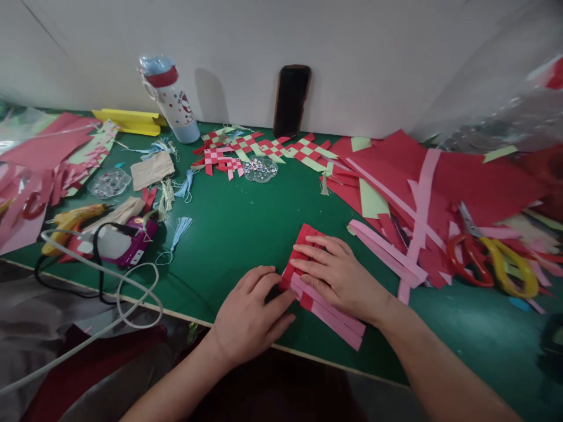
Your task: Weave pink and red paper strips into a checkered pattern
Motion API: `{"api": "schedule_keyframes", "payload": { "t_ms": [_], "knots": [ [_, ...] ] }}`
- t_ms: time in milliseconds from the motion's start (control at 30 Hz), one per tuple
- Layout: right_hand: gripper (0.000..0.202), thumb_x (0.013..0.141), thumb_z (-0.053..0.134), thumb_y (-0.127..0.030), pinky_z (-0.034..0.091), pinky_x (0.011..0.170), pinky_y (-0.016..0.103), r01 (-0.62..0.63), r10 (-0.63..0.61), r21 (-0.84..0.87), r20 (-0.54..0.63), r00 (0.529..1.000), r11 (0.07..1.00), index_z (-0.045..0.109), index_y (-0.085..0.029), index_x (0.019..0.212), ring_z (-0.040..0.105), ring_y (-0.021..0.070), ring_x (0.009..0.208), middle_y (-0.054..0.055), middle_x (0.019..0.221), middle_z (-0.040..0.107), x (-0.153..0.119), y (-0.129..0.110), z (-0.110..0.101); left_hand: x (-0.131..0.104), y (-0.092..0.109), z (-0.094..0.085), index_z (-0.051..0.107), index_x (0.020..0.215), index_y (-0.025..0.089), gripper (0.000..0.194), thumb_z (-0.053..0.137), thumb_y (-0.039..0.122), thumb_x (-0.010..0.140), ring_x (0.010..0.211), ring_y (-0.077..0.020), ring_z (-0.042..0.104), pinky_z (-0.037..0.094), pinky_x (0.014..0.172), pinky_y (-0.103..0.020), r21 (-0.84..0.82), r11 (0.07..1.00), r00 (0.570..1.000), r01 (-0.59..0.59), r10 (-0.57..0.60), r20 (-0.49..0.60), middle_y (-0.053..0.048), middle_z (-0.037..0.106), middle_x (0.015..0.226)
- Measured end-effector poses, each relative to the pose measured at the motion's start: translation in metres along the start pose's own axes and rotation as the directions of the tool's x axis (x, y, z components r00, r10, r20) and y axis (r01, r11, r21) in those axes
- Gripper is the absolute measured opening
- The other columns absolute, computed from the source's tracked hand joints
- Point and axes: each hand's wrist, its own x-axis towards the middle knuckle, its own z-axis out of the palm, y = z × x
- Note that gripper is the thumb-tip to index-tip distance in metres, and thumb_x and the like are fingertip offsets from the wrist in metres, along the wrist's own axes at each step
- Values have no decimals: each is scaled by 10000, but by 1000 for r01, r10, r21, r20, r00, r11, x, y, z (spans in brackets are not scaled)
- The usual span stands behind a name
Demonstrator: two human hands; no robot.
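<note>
Red and pink paper strips, partly woven together, lie on the green table near its front edge; the pink strips point(341, 325) stick out toward the lower right and the red part point(290, 272) is at the upper left. My right hand point(336, 269) lies flat across the strips with its fingers stretched out, hiding much of the weave. At the left edge of the paper rests my left hand point(255, 310), fingers extended and slightly bent, the tips touching the red and pink strips. Folded pink strips point(387, 252) lie to the right of my right hand.
Red-handled scissors point(470, 261) and yellow scissor handles point(512, 269) lie right, by red paper sheets point(461, 176). Behind are woven paper fish point(246, 146), a bead dish point(260, 169), a phone point(291, 99) and a bottle point(173, 102). Left: glue gun point(73, 225), cable point(88, 334), tassel point(180, 231).
</note>
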Motion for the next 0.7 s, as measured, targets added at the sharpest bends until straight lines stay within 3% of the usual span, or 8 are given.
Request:
{"api": "schedule_keyframes", "payload": {
  "t_ms": [167, 300, 533, 700],
  "knots": [
    [305, 947, 519, -364, 428, 974, 460, -80, 80, 13, -10, 997, 997, 669, -196, 1152, 518, 271, 1166, 92, 1182, 671, -6, -3, -12, 0, -1, -1, 600, 1181, 237, 280, 582, 323, 915, 1208, -269, 478, 448, 1046, -438, -16, 1000, 1000, 16, -16, 7, -78, 560, 1162],
    [328, 927, 530, -447, 479, 822, 437, -190, 191, -17, 81, 978, 982, 642, -180, 1080, 569, 273, 979, 95, 1012, 679, -23, -15, -22, 3, 1, -3, 556, 1216, 169, 326, 575, 312, 924, 1168, -252, 504, 440, 1049, -415, -51, 997, 998, 55, -54, 10, -91, 595, 1162],
    [351, 964, 415, -492, 451, 680, 381, -339, 338, -11, 118, 934, 941, 593, -205, 872, 560, 246, 806, 76, 850, 649, -40, -33, -15, 30, 12, -8, 598, 1093, 156, 204, 556, 273, 931, 966, -273, 560, 493, 852, -449, 82, 954, 951, 288, -295, 94, -85, 644, 1014],
    [350, 976, 391, -471, 429, 663, 356, -381, 379, 11, 89, 921, 924, 586, -220, 829, 562, 226, 769, 66, 806, 651, -36, -33, -12, 40, 16, -10, 615, 1055, 181, 167, 550, 275, 933, 963, -270, 563, 462, 833, -431, 162, 926, 924, 342, -362, 123, -76, 646, 1019]
  ]
}}
